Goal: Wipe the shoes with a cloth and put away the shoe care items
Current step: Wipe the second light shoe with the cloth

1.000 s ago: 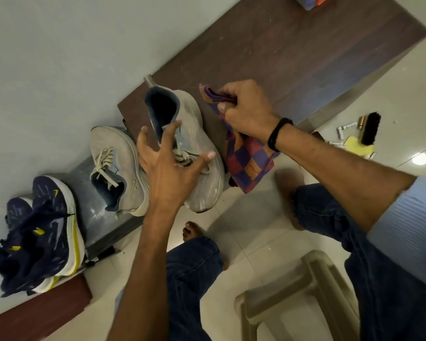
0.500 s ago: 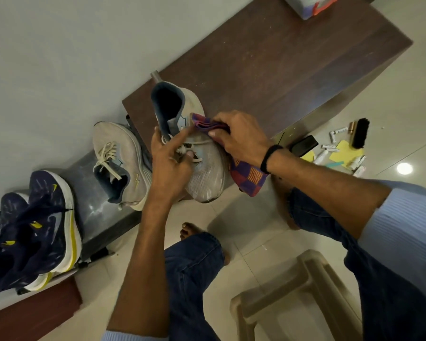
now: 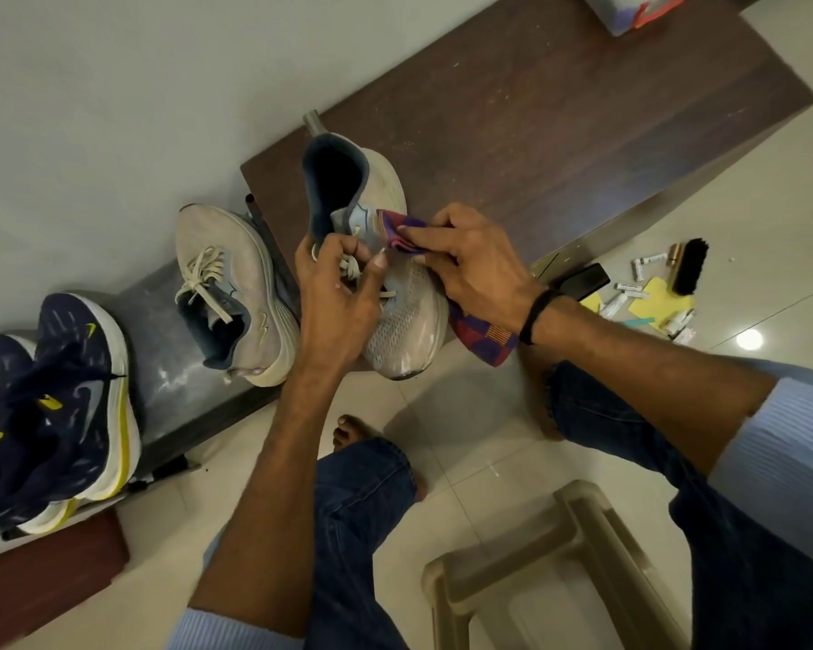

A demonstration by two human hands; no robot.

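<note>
Both grips closed: left hand [image 3: 334, 304] pinches laces [image 3: 351, 269], right hand [image 3: 475, 262] clutches cloth [image 3: 484, 341]; hard wiping could tip the overhanging shoe [image 3: 409, 304].

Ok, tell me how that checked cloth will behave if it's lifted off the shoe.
Probably floppy: the checked cloth droops below the right hand beside the grey shoe. Likely light: a finger pinch alone holds it. Apt to bunch, as it's folded there.
</note>
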